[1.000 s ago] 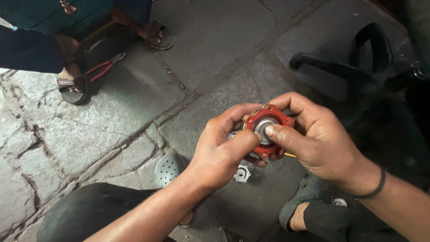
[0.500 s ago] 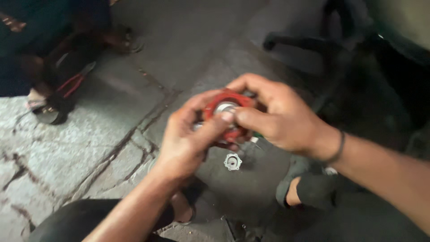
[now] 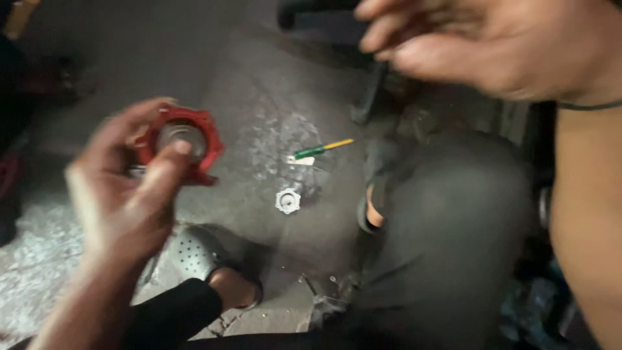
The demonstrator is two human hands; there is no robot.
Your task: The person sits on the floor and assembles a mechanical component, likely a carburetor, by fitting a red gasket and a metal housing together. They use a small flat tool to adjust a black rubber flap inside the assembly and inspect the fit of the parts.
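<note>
Grey stone paving lay under you (image 3: 272, 97), your right hand (image 3: 492, 45) hung empty with fingers loosely spread, well apart up and to the right of your left hand (image 3: 123, 194), which gripped the red notched round metal part (image 3: 184, 139).

A: Where are you working here?

B: You're at a ground-level repair spot, a roadside or yard workshop by the look of it. You sit low on a stone-paved floor (image 3: 272, 97), worn and stained, with paler cracked slabs at lower left.

A: Evidence?

B: Loose parts lie straight on the paving: a small white toothed fitting (image 3: 287, 201) and, near it, a green-and-yellow screwdriver (image 3: 322, 148). Your left hand (image 3: 123, 194) holds a red notched ring with a metal centre (image 3: 183, 142), a mechanical part. Dark machinery (image 3: 363, 71), blurred, stands at the top edge. You wear a perforated clog (image 3: 188, 256), with your dark trousers (image 3: 453, 246) close to the floor.
</note>
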